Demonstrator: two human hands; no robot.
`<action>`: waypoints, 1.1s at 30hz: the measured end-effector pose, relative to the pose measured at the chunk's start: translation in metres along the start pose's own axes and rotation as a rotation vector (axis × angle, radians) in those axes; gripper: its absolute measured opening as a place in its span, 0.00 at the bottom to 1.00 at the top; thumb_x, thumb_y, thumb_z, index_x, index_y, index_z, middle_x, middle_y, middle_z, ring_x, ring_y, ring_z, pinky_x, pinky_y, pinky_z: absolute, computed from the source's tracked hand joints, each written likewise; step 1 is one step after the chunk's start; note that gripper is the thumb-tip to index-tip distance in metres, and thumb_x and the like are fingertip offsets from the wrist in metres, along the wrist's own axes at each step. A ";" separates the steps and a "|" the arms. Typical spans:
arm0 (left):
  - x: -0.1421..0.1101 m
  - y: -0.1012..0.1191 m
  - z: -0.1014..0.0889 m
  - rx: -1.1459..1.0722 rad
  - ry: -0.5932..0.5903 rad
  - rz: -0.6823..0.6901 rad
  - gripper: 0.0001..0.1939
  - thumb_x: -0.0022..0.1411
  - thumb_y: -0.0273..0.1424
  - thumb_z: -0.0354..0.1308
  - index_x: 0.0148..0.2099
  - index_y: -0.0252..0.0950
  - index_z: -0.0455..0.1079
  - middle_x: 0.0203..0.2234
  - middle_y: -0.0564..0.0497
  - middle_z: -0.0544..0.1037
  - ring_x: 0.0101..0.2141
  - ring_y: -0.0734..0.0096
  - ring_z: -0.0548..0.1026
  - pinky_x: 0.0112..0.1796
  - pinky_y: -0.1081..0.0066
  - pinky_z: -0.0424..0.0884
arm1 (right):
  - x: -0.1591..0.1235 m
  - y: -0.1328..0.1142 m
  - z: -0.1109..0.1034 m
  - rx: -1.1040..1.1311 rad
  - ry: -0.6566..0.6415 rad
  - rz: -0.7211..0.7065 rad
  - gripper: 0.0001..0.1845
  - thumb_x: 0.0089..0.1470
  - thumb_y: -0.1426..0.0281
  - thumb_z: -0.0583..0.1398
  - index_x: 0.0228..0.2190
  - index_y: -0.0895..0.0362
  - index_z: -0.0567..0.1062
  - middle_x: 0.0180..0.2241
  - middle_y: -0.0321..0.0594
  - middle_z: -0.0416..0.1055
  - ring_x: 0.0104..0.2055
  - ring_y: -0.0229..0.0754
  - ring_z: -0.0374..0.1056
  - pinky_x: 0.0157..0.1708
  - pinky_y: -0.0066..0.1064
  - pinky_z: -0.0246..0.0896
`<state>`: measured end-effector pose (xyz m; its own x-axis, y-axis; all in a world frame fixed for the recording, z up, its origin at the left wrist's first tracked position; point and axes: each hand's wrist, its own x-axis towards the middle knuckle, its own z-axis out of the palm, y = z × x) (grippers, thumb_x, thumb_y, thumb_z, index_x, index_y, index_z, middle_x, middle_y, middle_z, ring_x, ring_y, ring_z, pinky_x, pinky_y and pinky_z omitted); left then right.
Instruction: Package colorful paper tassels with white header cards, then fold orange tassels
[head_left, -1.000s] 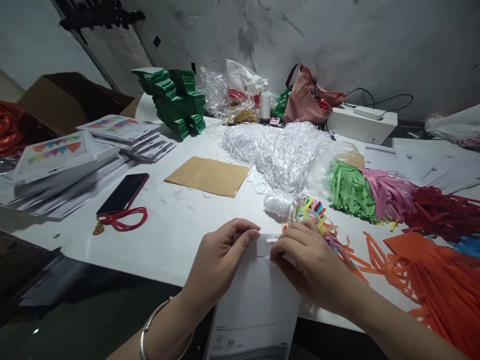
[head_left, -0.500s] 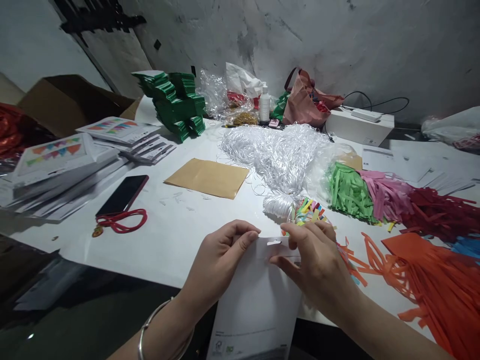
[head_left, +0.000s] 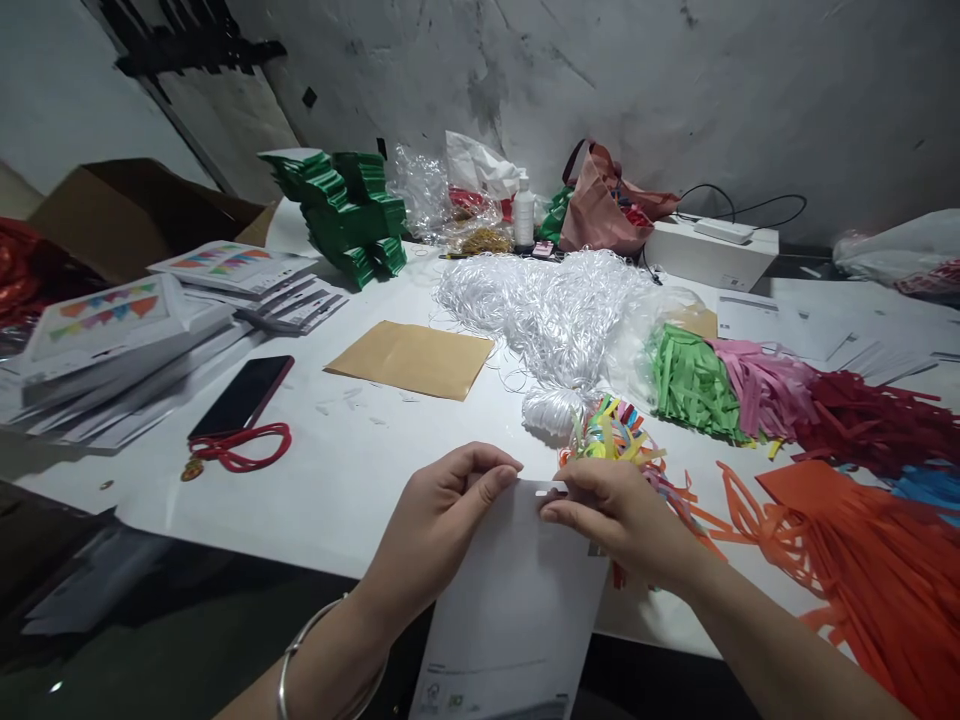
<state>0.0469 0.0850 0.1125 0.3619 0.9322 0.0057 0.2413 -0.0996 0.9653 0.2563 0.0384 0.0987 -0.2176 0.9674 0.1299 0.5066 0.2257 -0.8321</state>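
- Card (head_left: 517, 610): smooth, flat white oblong, over the table's (head_left: 337, 520) near edge. Long axis ran away from the wearer, slotted end outward, printed end nearest the body.
- Left hand (head_left: 442, 520): thumb and forefinger pinched the card's far left.
- Right hand (head_left: 622, 515): pinched beside the slot (head_left: 541, 492).
- Beyond, I noted glossy, tangled string (head_left: 559, 310); rightward, limp orange fringe (head_left: 862, 550).
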 end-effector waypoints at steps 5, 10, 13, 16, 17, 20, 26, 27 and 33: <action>0.004 -0.002 -0.002 -0.024 -0.007 -0.090 0.16 0.62 0.49 0.62 0.38 0.41 0.76 0.31 0.54 0.79 0.31 0.70 0.74 0.30 0.75 0.68 | 0.001 0.000 -0.011 0.028 -0.115 -0.015 0.08 0.64 0.67 0.59 0.34 0.56 0.76 0.28 0.32 0.69 0.30 0.35 0.63 0.29 0.28 0.53; 0.004 -0.004 -0.003 -0.022 -0.214 -0.194 0.22 0.55 0.45 0.69 0.49 0.43 0.72 0.36 0.53 0.81 0.35 0.63 0.79 0.34 0.70 0.74 | 0.000 0.004 -0.012 0.025 -0.093 0.019 0.06 0.62 0.69 0.60 0.41 0.56 0.77 0.27 0.32 0.71 0.29 0.36 0.66 0.29 0.27 0.57; 0.005 -0.005 -0.004 -0.039 -0.219 -0.265 0.18 0.57 0.45 0.68 0.45 0.41 0.73 0.33 0.53 0.81 0.34 0.63 0.79 0.33 0.70 0.74 | -0.004 0.007 -0.007 -0.050 0.076 -0.162 0.13 0.62 0.73 0.60 0.49 0.56 0.74 0.37 0.39 0.75 0.38 0.40 0.70 0.37 0.31 0.62; 0.006 -0.008 -0.005 -0.089 -0.127 -0.292 0.19 0.52 0.44 0.71 0.39 0.39 0.73 0.30 0.53 0.81 0.31 0.64 0.79 0.31 0.71 0.73 | -0.013 0.009 0.004 -0.327 0.387 -0.447 0.14 0.63 0.76 0.59 0.49 0.56 0.75 0.44 0.45 0.73 0.47 0.46 0.66 0.46 0.40 0.59; 0.006 -0.009 -0.005 -0.117 -0.104 -0.311 0.20 0.51 0.44 0.72 0.39 0.39 0.73 0.29 0.53 0.80 0.30 0.64 0.78 0.30 0.71 0.73 | -0.016 0.009 0.010 -0.418 0.446 -0.499 0.13 0.63 0.76 0.59 0.48 0.56 0.76 0.42 0.45 0.72 0.46 0.47 0.65 0.46 0.41 0.57; 0.006 -0.014 -0.007 -0.207 -0.096 -0.371 0.22 0.49 0.44 0.74 0.40 0.39 0.71 0.27 0.54 0.80 0.28 0.66 0.77 0.29 0.71 0.73 | -0.025 0.011 0.031 -0.568 0.472 -0.526 0.13 0.63 0.77 0.59 0.48 0.57 0.78 0.36 0.42 0.72 0.42 0.45 0.65 0.48 0.43 0.53; 0.001 -0.015 -0.010 -0.243 -0.104 -0.387 0.21 0.49 0.42 0.73 0.39 0.39 0.70 0.26 0.56 0.78 0.27 0.68 0.76 0.29 0.72 0.72 | -0.036 0.015 0.055 -0.478 0.466 -0.528 0.11 0.62 0.78 0.59 0.43 0.58 0.79 0.32 0.39 0.73 0.38 0.42 0.67 0.50 0.43 0.52; 0.000 -0.013 -0.010 -0.236 -0.097 -0.387 0.20 0.49 0.42 0.73 0.39 0.38 0.71 0.26 0.55 0.78 0.27 0.67 0.76 0.29 0.72 0.72 | -0.037 0.016 0.055 -0.439 0.472 -0.519 0.11 0.62 0.78 0.58 0.43 0.58 0.78 0.32 0.38 0.73 0.38 0.42 0.68 0.48 0.42 0.53; -0.004 -0.002 -0.006 -0.125 -0.084 -0.371 0.19 0.51 0.44 0.71 0.39 0.39 0.72 0.27 0.53 0.79 0.28 0.65 0.77 0.28 0.71 0.72 | -0.031 0.012 0.044 -0.449 0.592 -0.480 0.16 0.62 0.80 0.58 0.50 0.59 0.74 0.32 0.40 0.73 0.34 0.41 0.66 0.37 0.38 0.56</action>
<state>0.0392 0.0836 0.1124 0.3445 0.8645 -0.3659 0.2601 0.2866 0.9221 0.2323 0.0064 0.0613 -0.0862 0.6296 0.7721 0.7784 0.5263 -0.3422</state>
